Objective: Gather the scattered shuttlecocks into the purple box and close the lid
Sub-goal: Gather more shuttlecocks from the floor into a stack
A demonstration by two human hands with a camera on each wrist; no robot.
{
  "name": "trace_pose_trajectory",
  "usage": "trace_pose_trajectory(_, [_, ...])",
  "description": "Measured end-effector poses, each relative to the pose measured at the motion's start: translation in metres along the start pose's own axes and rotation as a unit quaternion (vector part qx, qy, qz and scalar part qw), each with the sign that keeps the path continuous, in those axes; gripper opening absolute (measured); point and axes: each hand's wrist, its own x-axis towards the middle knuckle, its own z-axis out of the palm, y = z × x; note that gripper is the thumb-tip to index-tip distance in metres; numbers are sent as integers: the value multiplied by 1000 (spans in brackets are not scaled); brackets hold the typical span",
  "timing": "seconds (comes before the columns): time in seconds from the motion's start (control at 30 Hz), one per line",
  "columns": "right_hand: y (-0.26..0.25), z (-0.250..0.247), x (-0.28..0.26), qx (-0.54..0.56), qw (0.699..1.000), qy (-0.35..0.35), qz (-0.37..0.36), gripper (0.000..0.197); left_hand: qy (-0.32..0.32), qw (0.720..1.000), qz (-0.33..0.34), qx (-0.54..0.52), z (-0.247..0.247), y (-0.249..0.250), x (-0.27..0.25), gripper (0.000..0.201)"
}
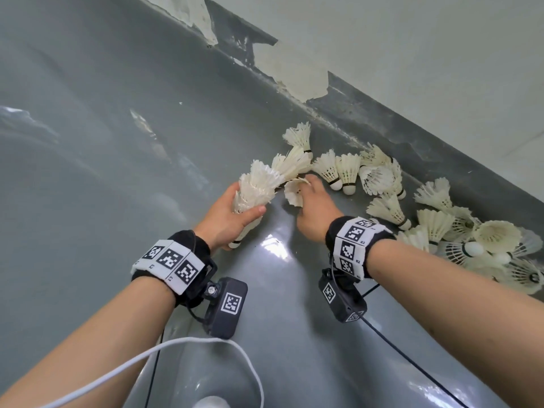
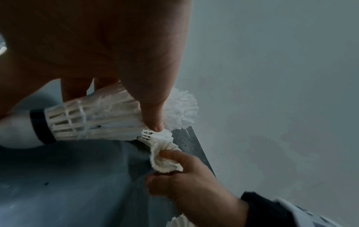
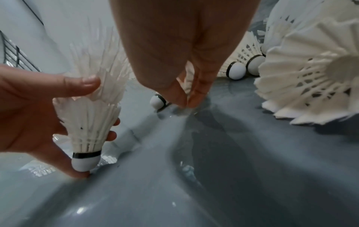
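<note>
My left hand (image 1: 247, 199) grips a nested stack of white feather shuttlecocks (image 1: 259, 181), cork end toward the wrist; in the left wrist view the thumb presses on the stack (image 2: 93, 119). Just to its right, my right hand (image 1: 307, 195) pinches the feathers of a single shuttlecock (image 1: 293, 192) low over the grey floor. The right wrist view shows its black-banded cork (image 3: 158, 101) behind my fingertips (image 3: 180, 99), with the left hand's stack (image 3: 89, 122) beside it. Several more shuttlecocks (image 1: 347, 169) lie scattered along the wall's foot. No purple box is in view.
A dense heap of shuttlecocks (image 1: 485, 242) lies at the right against the dark baseboard (image 1: 368, 113). The wall (image 1: 412, 54) above has peeling paint. A white cable (image 1: 176, 346) loops over the glossy grey floor (image 1: 117, 142) near my arms.
</note>
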Motion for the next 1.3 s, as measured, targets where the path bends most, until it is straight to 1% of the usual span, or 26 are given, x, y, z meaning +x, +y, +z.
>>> trace_pose_trajectory(0.07, [0,-6,-2,46,998,45,19,66,-5,1000,0,11,1,1,0,56])
trace_pose_trajectory(0.13, [0,-16,-4,96,990,106,21,58,-6,1000,6,25,2,4,0,60])
trace_pose_trajectory(0.2, [-1,-25,-4,146,974,173,13,42,-11,999,9,37,4,5,1,60])
trace_pose_trajectory(0.27, [-3,-33,-3,223,950,216,18,38,-24,998,5,55,8,6,3,61])
trace_pose_trajectory(0.3, [-6,-36,-2,256,940,223,24,38,-30,998,3,62,9,6,4,61])
trace_pose_trajectory(0.33, [-8,-37,0,277,935,219,28,42,-32,997,2,65,10,6,4,62])
trace_pose_trajectory(0.4, [-11,-37,-1,284,941,184,20,47,-37,997,4,68,14,6,5,63])
trace_pose_trajectory(0.53, [-14,-31,-6,255,962,96,-34,41,-52,995,26,81,18,8,6,62])
trace_pose_trajectory(0.6, [-15,-29,-5,234,970,68,-19,39,-51,994,38,91,16,6,7,70])
trace_pose_trajectory(0.63, [-16,-30,-5,236,970,54,-10,43,-46,994,40,91,14,5,6,74])
trace_pose_trajectory(0.7, [-19,-32,-4,264,963,42,-8,49,-34,995,41,89,11,4,4,72])
trace_pose_trajectory(0.73, [-21,-32,-3,281,958,55,-19,46,-25,995,42,88,9,5,4,68])
trace_pose_trajectory(0.77, [-24,-33,-4,297,950,88,-35,39,-15,995,44,85,7,6,3,64])
trace_pose_trajectory(0.8, [-27,-33,-2,312,938,146,-45,33,-2,996,46,79,5,7,4,62])
trace_pose_trajectory(0.83, [-28,-34,1,330,919,213,-43,30,13,996,49,74,3,8,4,60])
trace_pose_trajectory(0.87, [-29,-34,5,342,901,265,-27,30,29,996,52,68,0,8,5,60])
trace_pose_trajectory(0.9, [-27,-34,12,340,894,291,-5,33,40,996,53,65,-3,8,6,59])
trace_pose_trajectory(0.93, [-24,-32,19,323,900,293,14,37,46,995,55,63,-7,7,6,59])
trace_pose_trajectory(1.0, [-14,-27,31,243,937,248,31,49,45,996,49,65,-13,5,8,59])
trace_pose_trajectory(1.07, [-8,-19,35,133,977,169,7,57,44,996,47,65,-21,0,11,59])
trace_pose_trajectory(1.1, [-7,-15,37,80,988,129,-10,60,46,996,45,63,-24,-4,12,59])
trace_pose_trajectory(1.13, [-7,-12,38,32,995,96,-22,61,50,996,43,62,-27,-7,13,59])
trace_pose_trajectory(1.2, [-9,-5,40,-39,998,50,-14,61,53,996,39,61,-28,-11,14,59])
trace_pose_trajectory(1.27, [-12,0,41,-77,996,36,-4,56,53,996,38,58,-27,-11,14,59])
trace_pose_trajectory(1.3, [-14,2,41,-86,995,46,-9,50,51,996,36,62,-26,-10,14,59])
